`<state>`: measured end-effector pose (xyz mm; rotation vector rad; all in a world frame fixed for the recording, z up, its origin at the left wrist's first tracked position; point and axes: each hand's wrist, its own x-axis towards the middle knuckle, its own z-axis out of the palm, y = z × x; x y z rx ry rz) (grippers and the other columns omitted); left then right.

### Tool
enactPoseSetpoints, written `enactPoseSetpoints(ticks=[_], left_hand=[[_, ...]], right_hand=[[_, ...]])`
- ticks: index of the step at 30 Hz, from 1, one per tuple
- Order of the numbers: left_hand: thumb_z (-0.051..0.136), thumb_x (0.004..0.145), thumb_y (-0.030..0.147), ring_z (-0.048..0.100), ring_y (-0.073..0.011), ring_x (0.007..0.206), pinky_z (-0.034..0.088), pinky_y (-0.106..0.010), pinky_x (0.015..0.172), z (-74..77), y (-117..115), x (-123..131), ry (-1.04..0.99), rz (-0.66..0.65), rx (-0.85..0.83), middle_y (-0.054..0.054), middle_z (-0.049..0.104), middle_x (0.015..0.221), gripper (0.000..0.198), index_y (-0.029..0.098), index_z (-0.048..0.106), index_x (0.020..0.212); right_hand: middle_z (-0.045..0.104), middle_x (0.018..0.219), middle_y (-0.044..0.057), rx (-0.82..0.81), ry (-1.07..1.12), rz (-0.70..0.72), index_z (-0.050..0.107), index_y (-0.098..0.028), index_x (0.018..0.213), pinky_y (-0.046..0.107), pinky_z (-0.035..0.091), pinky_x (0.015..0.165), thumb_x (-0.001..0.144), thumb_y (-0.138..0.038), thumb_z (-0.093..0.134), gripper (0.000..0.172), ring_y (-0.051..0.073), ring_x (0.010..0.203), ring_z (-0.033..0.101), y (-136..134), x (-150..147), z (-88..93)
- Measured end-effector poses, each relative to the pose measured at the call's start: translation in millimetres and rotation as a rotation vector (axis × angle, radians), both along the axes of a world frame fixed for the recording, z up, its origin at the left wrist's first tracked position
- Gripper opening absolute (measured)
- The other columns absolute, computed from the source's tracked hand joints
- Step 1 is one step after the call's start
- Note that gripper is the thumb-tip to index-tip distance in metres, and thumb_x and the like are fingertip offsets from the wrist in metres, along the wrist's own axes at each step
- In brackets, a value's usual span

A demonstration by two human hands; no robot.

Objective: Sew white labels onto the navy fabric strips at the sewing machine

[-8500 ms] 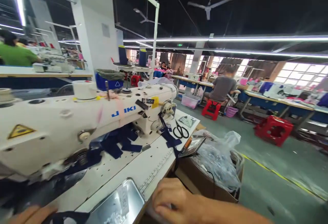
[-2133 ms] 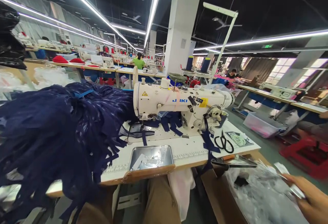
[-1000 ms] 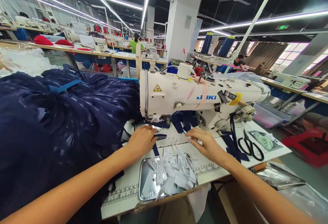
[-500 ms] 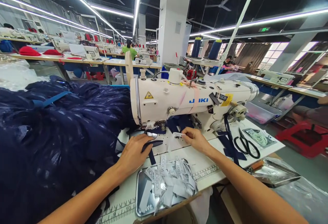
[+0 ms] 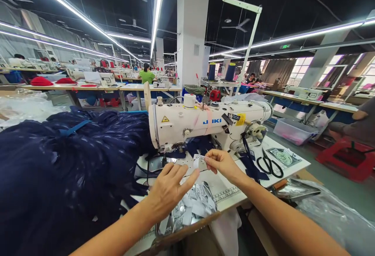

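Note:
Pinched between the thumb and fingertips of my right hand (image 5: 222,164) is a white fabric label (image 5: 198,161) with dark print. It is held up in front of the white sewing machine (image 5: 175,121). My left hand (image 5: 169,187) is open, palm down, its fingers stretched out and its thumb pointing toward the label without clearly touching it. Partly covered by the left hand, a metal tray (image 5: 215,199) holds a heap of loose white labels (image 5: 199,205). Navy fabric pieces (image 5: 202,144) lie under the machine arm, behind the label.
A large pile of navy garments (image 5: 73,150) fills the left side. Black scissors (image 5: 271,165) and navy straps (image 5: 253,166) lie at the table's right. Another metal tray (image 5: 299,189) is beyond the front right edge. A red stool (image 5: 347,158) stands at far right.
My left hand has left the dark strap by the needle and moved right and nearer, over the tray. My right hand still holds the label, now turned more upright. The view has tilted up.

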<state>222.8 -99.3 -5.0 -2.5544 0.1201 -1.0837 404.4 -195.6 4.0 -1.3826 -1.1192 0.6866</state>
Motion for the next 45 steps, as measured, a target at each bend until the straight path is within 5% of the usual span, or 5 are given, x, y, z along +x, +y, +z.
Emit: enactPoseSetpoints(ticks=[10, 18, 24, 35, 45], left_hand=[[0.051, 0.078, 0.009, 0.053, -0.0115, 0.067, 0.041, -0.027, 0.065, 9.9, -32.7, 0.2, -0.349, -0.129, -0.501, 0.0, 0.058, 0.072, 0.01, 0.019, 0.052, 0.08], [0.044, 0.078, 0.005, 0.052, -0.018, 0.089, 0.046, -0.033, 0.075, -7.2, -24.8, 1.9, -0.381, 0.042, -0.306, -0.011, 0.055, 0.1, 0.032, 0.016, 0.047, 0.108], [0.051, 0.075, 0.008, 0.053, -0.0135, 0.075, 0.046, -0.029, 0.07, -1.7, -27.1, -3.0, -0.435, -0.074, -0.411, -0.005, 0.058, 0.092, 0.022, 0.022, 0.057, 0.092], [0.057, 0.072, 0.034, 0.051, -0.0122, 0.055, 0.044, -0.025, 0.06, 13.7, -51.4, -3.8, -0.215, -0.285, -1.761, 0.001, 0.055, 0.054, 0.018, 0.016, 0.056, 0.07], [0.054, 0.074, 0.019, 0.053, -0.0171, 0.08, 0.04, -0.034, 0.081, 2.4, -49.6, -17.0, -0.024, -0.29, -1.15, -0.006, 0.065, 0.086, 0.009, 0.019, 0.055, 0.065]], right_hand=[[0.048, 0.037, -0.006, 0.036, 0.19, 0.02, 0.053, -0.015, 0.063, 0.018, 0.02, 0.033, 0.064, -0.043, 0.062, 0.029, 0.004, 0.03, 0.032, -8.5, -33.2, -2.7], [0.052, 0.037, -0.005, 0.068, 0.35, 0.036, 0.053, -0.015, 0.061, 0.018, 0.022, 0.033, 0.062, -0.042, 0.065, 0.03, 0.004, 0.027, 0.034, -6.8, -45.2, -7.4], [0.052, 0.038, -0.005, 0.07, 0.355, 0.039, 0.053, -0.014, 0.061, 0.018, 0.023, 0.034, 0.062, -0.042, 0.065, 0.03, 0.004, 0.027, 0.034, -7.4, -49.6, -7.0], [0.056, 0.05, -0.003, 0.133, 0.516, 0.118, 0.056, -0.014, 0.065, 0.021, 0.038, 0.049, 0.067, -0.044, 0.063, 0.03, 0.008, 0.043, 0.05, -5.9, -54.5, -17.4], [0.058, 0.057, -0.002, 0.086, 0.619, 0.165, 0.055, -0.017, 0.073, 0.026, 0.041, 0.062, 0.058, -0.038, 0.072, 0.03, 0.012, 0.055, 0.054, -6.8, -57.7, -20.2]])
